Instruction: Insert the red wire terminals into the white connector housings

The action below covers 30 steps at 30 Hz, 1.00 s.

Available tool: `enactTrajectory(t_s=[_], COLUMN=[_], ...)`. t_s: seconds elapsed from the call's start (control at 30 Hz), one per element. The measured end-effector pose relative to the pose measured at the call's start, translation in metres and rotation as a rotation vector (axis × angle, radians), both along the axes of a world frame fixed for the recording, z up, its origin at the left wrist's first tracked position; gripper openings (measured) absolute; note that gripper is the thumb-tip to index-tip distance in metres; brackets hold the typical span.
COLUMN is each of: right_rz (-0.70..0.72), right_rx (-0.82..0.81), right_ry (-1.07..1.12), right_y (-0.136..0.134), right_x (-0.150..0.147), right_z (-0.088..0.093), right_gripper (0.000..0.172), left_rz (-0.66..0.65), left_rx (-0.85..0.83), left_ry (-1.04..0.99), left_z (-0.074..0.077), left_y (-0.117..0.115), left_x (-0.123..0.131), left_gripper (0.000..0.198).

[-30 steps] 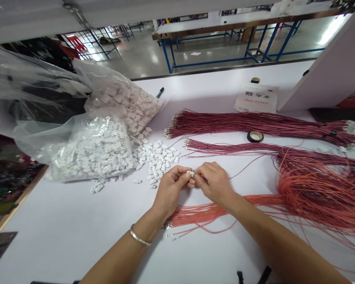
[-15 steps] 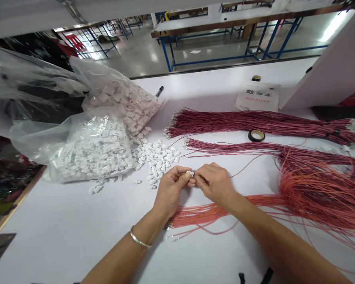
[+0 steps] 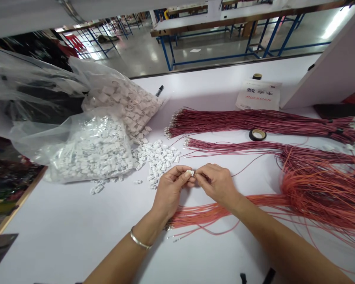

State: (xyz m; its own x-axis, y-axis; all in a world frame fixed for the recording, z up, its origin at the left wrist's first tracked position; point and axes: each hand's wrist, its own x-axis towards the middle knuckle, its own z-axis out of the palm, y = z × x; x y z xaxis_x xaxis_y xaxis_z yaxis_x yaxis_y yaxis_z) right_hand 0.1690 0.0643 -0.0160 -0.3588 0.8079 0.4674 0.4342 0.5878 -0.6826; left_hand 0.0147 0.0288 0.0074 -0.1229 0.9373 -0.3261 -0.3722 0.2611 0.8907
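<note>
Between thumb and fingers of my left hand (image 3: 172, 188) is a small white connector housing (image 3: 190, 172). My right hand (image 3: 215, 182) pinches close against the housing's right side; a dark red wire (image 3: 248, 161) runs from behind that hand to the right. The wire's tip is hidden by the fingers. Below both hands lies a bundle of orange-red wires (image 3: 201, 215) with metal terminals at its left end. Just beyond them is a thinner bunch of dark red wires (image 3: 225, 147). Loose white housings (image 3: 158, 157) are heaped to the left of my hands.
A clear bag of white housings (image 3: 91, 146) and a bag of larger pale pieces (image 3: 127, 98) stand at left. Farther back are a thick dark red wire bundle (image 3: 248, 121), a black tape roll (image 3: 257, 135), a booklet (image 3: 258, 96) and a marker (image 3: 159, 90).
Both hands stay almost where they were, holding the housing and wire close together. The view has shifted very slightly.
</note>
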Motion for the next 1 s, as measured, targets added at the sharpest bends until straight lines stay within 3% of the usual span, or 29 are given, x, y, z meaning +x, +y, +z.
enactTrajectory(t_s=[0.3, 0.7, 1.0], right_rz=[0.004, 0.014, 0.028], right_rx=[-0.019, 0.017, -0.159], right_ry=[0.044, -0.093, -0.057], right_y=[-0.0015, -0.0031, 0.0043], right_x=[-0.0006, 0.0017, 0.0062], right_z=[0.0021, -0.0003, 0.0027], right_gripper=[0.011, 0.017, 0.015], left_rz=[0.034, -0.013, -0.022], left_rx=[-0.040, -0.057, 0.037], left_ry=[0.006, 0.048, 0.077], left_z=[0.0013, -0.0009, -0.0043], left_y=[-0.0013, -0.0007, 0.0002], left_x=[0.0005, 0.0015, -0.0011], left_gripper=[0.027, 0.026, 0.021])
